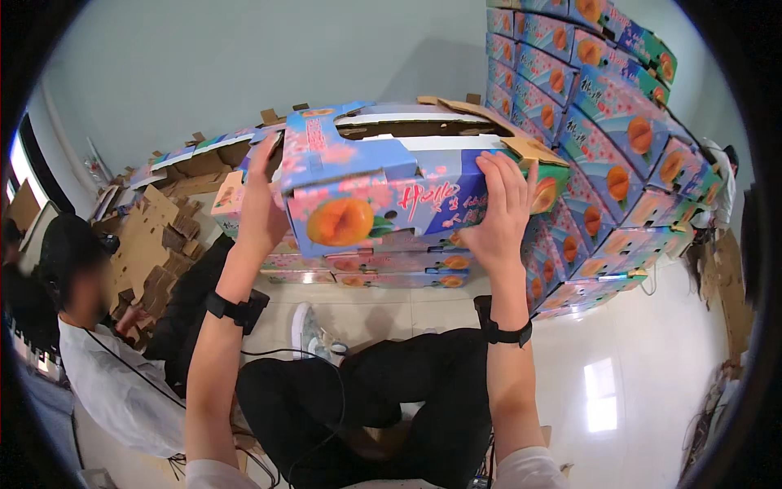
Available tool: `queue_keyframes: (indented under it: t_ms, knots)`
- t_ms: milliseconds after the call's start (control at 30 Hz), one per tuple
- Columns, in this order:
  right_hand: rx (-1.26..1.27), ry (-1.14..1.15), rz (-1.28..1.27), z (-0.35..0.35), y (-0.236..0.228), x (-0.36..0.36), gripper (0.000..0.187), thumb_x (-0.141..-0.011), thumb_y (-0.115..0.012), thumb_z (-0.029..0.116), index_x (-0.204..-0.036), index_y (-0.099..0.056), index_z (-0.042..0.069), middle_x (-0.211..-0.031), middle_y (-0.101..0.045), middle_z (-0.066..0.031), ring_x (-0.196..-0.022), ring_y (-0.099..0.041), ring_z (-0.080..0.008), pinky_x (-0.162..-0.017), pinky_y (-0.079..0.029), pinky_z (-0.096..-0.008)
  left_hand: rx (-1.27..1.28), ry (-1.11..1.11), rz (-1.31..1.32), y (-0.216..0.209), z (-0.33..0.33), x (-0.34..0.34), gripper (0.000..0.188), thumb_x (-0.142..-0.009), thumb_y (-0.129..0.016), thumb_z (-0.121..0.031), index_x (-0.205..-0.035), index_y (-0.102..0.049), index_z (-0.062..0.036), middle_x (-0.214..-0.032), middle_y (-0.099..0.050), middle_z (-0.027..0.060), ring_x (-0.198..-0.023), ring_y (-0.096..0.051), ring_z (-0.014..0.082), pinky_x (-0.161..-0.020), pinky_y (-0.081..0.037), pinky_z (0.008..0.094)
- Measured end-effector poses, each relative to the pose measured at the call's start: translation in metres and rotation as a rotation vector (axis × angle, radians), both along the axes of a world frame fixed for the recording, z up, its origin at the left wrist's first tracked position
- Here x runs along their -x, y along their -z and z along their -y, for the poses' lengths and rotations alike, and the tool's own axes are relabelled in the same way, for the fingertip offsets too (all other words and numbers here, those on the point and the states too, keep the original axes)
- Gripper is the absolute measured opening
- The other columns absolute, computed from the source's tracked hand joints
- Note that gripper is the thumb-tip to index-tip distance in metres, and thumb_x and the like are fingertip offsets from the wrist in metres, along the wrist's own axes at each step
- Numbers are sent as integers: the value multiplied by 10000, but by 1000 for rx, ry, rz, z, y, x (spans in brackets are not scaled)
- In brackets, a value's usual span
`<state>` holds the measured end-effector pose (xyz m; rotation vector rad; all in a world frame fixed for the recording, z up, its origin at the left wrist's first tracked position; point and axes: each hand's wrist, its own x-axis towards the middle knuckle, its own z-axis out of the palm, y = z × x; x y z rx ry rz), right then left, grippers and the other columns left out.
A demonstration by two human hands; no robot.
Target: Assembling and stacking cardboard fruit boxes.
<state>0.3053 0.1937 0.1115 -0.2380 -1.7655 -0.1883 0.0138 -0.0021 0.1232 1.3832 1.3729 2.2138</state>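
Between my two hands is a cardboard fruit box [358, 159], blue and pink with an orange fruit printed on its front. Its top has a long opening, and a brown flap stands up at the right end. My left hand [262, 204] presses flat along the box's left end, fingers pointing away from me. At the right front corner my right hand [503, 204] grips the box, its thumb on the front face and its fingers over the upper edge. Similar boxes [399, 279] are stacked directly beneath and behind it; whether the held box rests on them I cannot tell.
A tall stack of printed boxes [603, 155] rises at the right against the wall. More open boxes [204, 163] line the wall at the left. Flattened brown cardboard [142, 244] lies beside a seated person in a white shirt [122, 391]. A dark cable [338, 383] crosses my lap.
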Motion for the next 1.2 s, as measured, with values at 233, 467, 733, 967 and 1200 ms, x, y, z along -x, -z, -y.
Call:
queue_keyframes:
  t_ms: [233,467,733,967,1200]
  knots:
    - [-176,57,-15,25,-96,-15,830,-553,-819,49,-1339,-554,75,-1318,-586,-108,-1298,-527,-331,-1220,-244,-595,465,-838,-1031,78,52,44,974,-790,-805,-100,-1598,-265,-44,-1633,-319,200,-1520,-293,384,-1220,-267,569]
    - [-392,342,-88,27,-226,-89,959,-581,-886,89,-1439,-459,45,-1333,-574,-170,-1251,-545,-389,-1082,-449,-438,583,-771,-794,138,38,37,877,-865,-724,-215,-1617,-280,-136,-1680,-273,117,-1548,-230,380,-1196,-146,711]
    - [-496,838,-156,-71,-283,-236,889,-683,-866,94,-1456,-427,64,-1396,-546,-183,-1345,-479,-400,-1135,-386,-473,616,-800,-726,147,41,18,809,-886,-693,-176,-1598,-314,-127,-1639,-312,184,-1516,-277,407,-1203,-188,655]
    - [-182,956,124,-156,-236,-318,808,-729,-746,-8,-1460,-404,27,-1445,-495,-222,-1395,-427,-423,-1164,-359,-490,484,-811,-681,153,41,23,793,-885,-674,-167,-1592,-320,-104,-1640,-310,181,-1515,-285,401,-1186,-192,691]
    - [-160,859,158,-200,-224,-335,896,-763,-817,104,-1518,-344,10,-1497,-435,-261,-1427,-391,-445,-1189,-331,-485,417,-794,-682,144,37,13,770,-868,-685,-97,-1562,-356,-46,-1618,-321,224,-1475,-334,422,-1197,-270,556]
